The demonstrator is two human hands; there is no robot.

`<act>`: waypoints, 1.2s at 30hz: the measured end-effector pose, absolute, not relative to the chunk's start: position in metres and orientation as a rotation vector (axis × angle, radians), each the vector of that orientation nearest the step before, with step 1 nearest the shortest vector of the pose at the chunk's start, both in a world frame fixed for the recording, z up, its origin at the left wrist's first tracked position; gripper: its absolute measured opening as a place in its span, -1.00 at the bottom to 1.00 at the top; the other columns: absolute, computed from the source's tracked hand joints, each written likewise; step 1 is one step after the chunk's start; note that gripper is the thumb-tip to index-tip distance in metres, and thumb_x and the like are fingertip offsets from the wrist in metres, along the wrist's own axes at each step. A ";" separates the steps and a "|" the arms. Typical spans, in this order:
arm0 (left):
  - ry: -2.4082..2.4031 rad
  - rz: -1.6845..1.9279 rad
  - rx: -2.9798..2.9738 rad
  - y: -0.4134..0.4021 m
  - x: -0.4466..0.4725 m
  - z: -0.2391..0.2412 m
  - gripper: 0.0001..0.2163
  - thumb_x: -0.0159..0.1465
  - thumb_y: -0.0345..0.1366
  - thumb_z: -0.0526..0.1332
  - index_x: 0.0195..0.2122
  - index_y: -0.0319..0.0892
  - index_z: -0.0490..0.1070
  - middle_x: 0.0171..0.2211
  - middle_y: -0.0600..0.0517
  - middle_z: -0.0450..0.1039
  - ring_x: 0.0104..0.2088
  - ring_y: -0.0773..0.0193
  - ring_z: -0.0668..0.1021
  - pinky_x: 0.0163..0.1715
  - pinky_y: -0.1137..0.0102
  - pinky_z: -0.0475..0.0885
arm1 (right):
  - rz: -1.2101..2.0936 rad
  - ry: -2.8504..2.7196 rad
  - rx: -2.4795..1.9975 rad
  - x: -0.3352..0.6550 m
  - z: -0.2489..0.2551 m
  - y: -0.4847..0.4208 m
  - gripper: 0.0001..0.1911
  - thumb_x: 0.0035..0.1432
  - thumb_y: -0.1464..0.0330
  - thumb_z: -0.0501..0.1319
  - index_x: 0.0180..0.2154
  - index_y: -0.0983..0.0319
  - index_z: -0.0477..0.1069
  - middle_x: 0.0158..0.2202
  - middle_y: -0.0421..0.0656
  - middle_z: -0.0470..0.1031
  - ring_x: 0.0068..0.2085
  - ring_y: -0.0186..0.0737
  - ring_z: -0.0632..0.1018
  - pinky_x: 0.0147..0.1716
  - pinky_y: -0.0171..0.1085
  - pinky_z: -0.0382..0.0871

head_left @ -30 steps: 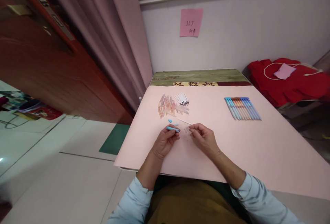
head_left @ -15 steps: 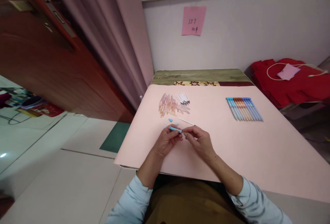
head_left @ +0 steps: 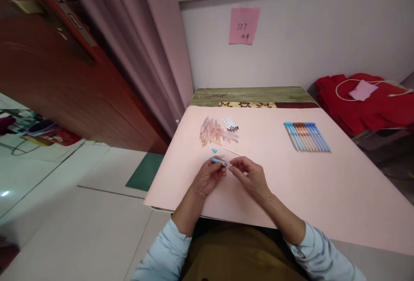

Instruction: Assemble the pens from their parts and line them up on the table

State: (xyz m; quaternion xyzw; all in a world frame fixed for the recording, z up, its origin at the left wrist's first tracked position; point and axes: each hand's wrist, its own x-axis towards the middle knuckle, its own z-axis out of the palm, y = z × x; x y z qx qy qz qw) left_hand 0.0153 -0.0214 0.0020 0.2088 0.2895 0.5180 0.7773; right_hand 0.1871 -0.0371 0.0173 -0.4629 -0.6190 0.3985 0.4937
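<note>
My left hand (head_left: pixel 206 179) pinches a short light-blue pen barrel (head_left: pixel 218 161), its end pointing toward my right hand. Just right of that end is my right hand (head_left: pixel 250 176), thumb and index finger curled close together. Whatever sits between those fingertips is too small to make out. Behind my left fingers lies another pale blue pen part (head_left: pixel 220 156), partly hidden. A small blue piece (head_left: pixel 214 150) rests farther back. One thin white refill (head_left: pixel 233 151) lies behind my right hand, which covers its near end.
Farther back lie a pile of clear pinkish pen barrels (head_left: pixel 211 131) and several white refills with dark tips (head_left: pixel 230 123). A row of pens (head_left: pixel 307 137) in blue and brown is on the right of the pink-covered table (head_left: pixel 323 195). Red cloth (head_left: pixel 343 108) lies beyond.
My right fingertips have come a little away from the end of the blue barrel. The barrel has shifted slightly left in my left hand.
</note>
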 end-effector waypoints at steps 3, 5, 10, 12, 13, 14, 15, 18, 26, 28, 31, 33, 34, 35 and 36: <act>0.542 1.244 0.223 -0.017 0.007 -0.002 -0.87 0.15 -0.44 0.37 -0.29 -0.29 0.46 -0.37 0.02 0.50 -0.45 0.48 0.53 -0.45 0.64 0.49 | 0.952 -1.454 -1.187 0.198 0.020 -0.031 -0.78 0.19 0.20 0.25 -0.22 0.21 0.50 -0.37 -0.17 0.56 -0.42 -0.28 0.54 -0.40 -0.31 0.43; 0.496 1.300 0.109 -0.015 0.004 -0.003 -0.98 0.24 -0.46 0.27 -0.30 -0.28 0.45 -0.36 0.01 0.49 -0.45 0.51 0.53 -0.43 0.66 0.50 | 0.911 -1.471 -1.252 0.208 0.022 -0.024 -0.78 0.20 0.20 0.23 -0.24 0.20 0.51 -0.40 -0.18 0.55 -0.43 -0.28 0.52 -0.41 -0.31 0.41; 0.493 1.295 0.085 -0.013 0.002 -0.004 -0.92 0.31 -0.48 0.17 -0.30 -0.29 0.45 -0.34 -0.02 0.50 -0.46 0.49 0.53 -0.47 0.64 0.52 | 0.567 -1.831 -1.487 0.222 0.021 -0.010 -0.87 0.18 0.34 0.22 -0.31 0.15 0.56 -0.38 -0.20 0.56 -0.40 -0.26 0.51 -0.37 -0.30 0.32; 0.506 1.283 0.110 -0.014 0.003 -0.004 -0.94 0.28 -0.49 0.19 -0.30 -0.29 0.45 -0.33 -0.02 0.50 -0.47 0.48 0.53 -0.49 0.64 0.52 | 0.447 -1.977 -1.534 0.219 0.016 -0.010 -0.85 0.18 0.38 0.20 -0.28 0.13 0.57 -0.31 -0.20 0.58 -0.33 -0.25 0.54 -0.36 -0.31 0.30; 0.516 1.278 0.122 -0.014 0.003 -0.004 -0.96 0.27 -0.49 0.21 -0.30 -0.29 0.45 -0.33 -0.02 0.51 -0.48 0.48 0.53 -0.50 0.64 0.52 | 0.413 -2.036 -1.549 0.216 0.014 -0.010 -0.83 0.20 0.40 0.19 -0.25 0.12 0.57 -0.27 -0.19 0.58 -0.31 -0.25 0.55 -0.36 -0.32 0.29; 0.530 1.272 0.134 -0.015 0.003 -0.004 -0.97 0.26 -0.49 0.22 -0.29 -0.28 0.45 -0.33 -0.02 0.52 -0.48 0.48 0.53 -0.51 0.64 0.52 | 0.392 -2.085 -1.563 0.212 0.011 -0.011 -0.81 0.21 0.40 0.19 -0.22 0.11 0.57 -0.24 -0.19 0.58 -0.29 -0.26 0.55 -0.37 -0.33 0.28; 0.547 1.265 0.151 -0.015 0.004 -0.004 -0.96 0.24 -0.49 0.24 -0.29 -0.28 0.45 -0.33 -0.02 0.52 -0.49 0.48 0.53 -0.51 0.64 0.52 | 0.379 -2.127 -1.577 0.209 0.008 -0.012 -0.80 0.23 0.39 0.18 -0.19 0.10 0.57 -0.21 -0.19 0.58 -0.28 -0.27 0.56 -0.38 -0.33 0.27; 0.591 1.224 0.234 -0.016 0.006 -0.003 -0.91 0.20 -0.47 0.29 -0.26 -0.27 0.45 -0.33 -0.03 0.54 -0.48 0.45 0.54 -0.50 0.61 0.53 | 0.344 -2.220 -1.616 0.202 0.003 -0.014 -0.80 0.29 0.34 0.16 -0.16 0.08 0.56 -0.18 -0.20 0.57 -0.27 -0.28 0.57 -0.39 -0.34 0.24; 0.614 1.185 0.351 -0.017 0.010 -0.001 -0.85 0.14 -0.45 0.35 -0.26 -0.26 0.44 -0.33 -0.04 0.57 -0.47 0.43 0.56 -0.48 0.58 0.54 | 0.117 -2.357 -1.666 0.194 -0.004 -0.012 -0.72 0.37 0.32 0.07 -0.23 0.16 0.56 -0.21 -0.12 0.56 -0.29 -0.27 0.55 -0.45 -0.31 0.12; 0.619 1.188 0.351 -0.017 0.010 -0.001 -0.85 0.14 -0.45 0.34 -0.26 -0.25 0.44 -0.32 -0.04 0.57 -0.47 0.43 0.56 -0.48 0.58 0.54 | 0.043 -2.357 -1.663 0.193 -0.008 -0.011 -0.71 0.37 0.32 0.06 -0.26 0.19 0.55 -0.24 -0.11 0.56 -0.32 -0.27 0.54 -0.47 -0.30 0.08; 0.626 1.193 0.359 -0.018 0.010 -0.001 -0.85 0.15 -0.45 0.34 -0.26 -0.25 0.43 -0.31 -0.04 0.57 -0.47 0.43 0.56 -0.47 0.58 0.55 | -0.029 -2.285 -1.651 0.195 -0.012 -0.011 -0.70 0.37 0.31 0.05 -0.27 0.20 0.54 -0.29 -0.12 0.56 -0.36 -0.28 0.52 -0.49 -0.30 0.04; 0.627 1.193 0.362 -0.018 0.010 -0.001 -0.85 0.15 -0.46 0.34 -0.26 -0.25 0.43 -0.31 -0.05 0.57 -0.46 0.42 0.57 -0.48 0.57 0.55 | -0.042 -2.215 -1.636 0.197 -0.013 -0.011 -0.70 0.37 0.30 0.04 -0.26 0.20 0.53 -0.30 -0.13 0.55 -0.36 -0.29 0.51 -0.48 -0.31 0.05; 0.629 1.194 0.359 -0.018 0.010 -0.001 -0.86 0.15 -0.46 0.34 -0.26 -0.26 0.43 -0.31 -0.05 0.57 -0.46 0.42 0.57 -0.48 0.57 0.55 | -0.033 -2.182 -1.628 0.199 -0.013 -0.011 -0.70 0.37 0.30 0.04 -0.26 0.20 0.53 -0.29 -0.13 0.55 -0.36 -0.29 0.51 -0.47 -0.32 0.07; 0.631 1.198 0.353 -0.018 0.010 -0.001 -0.86 0.16 -0.46 0.34 -0.26 -0.26 0.43 -0.32 -0.04 0.57 -0.46 0.42 0.57 -0.48 0.57 0.55 | -0.014 -2.153 -1.618 0.200 -0.013 -0.011 -0.70 0.37 0.30 0.04 -0.24 0.19 0.53 -0.29 -0.14 0.55 -0.35 -0.30 0.51 -0.47 -0.32 0.09; 0.633 1.204 0.344 -0.018 0.010 -0.001 -0.86 0.16 -0.46 0.33 -0.26 -0.26 0.43 -0.32 -0.04 0.57 -0.47 0.42 0.57 -0.48 0.57 0.55 | 0.017 -2.132 -1.607 0.200 -0.012 -0.011 -0.72 0.37 0.30 0.05 -0.22 0.18 0.53 -0.27 -0.14 0.55 -0.34 -0.30 0.52 -0.46 -0.33 0.11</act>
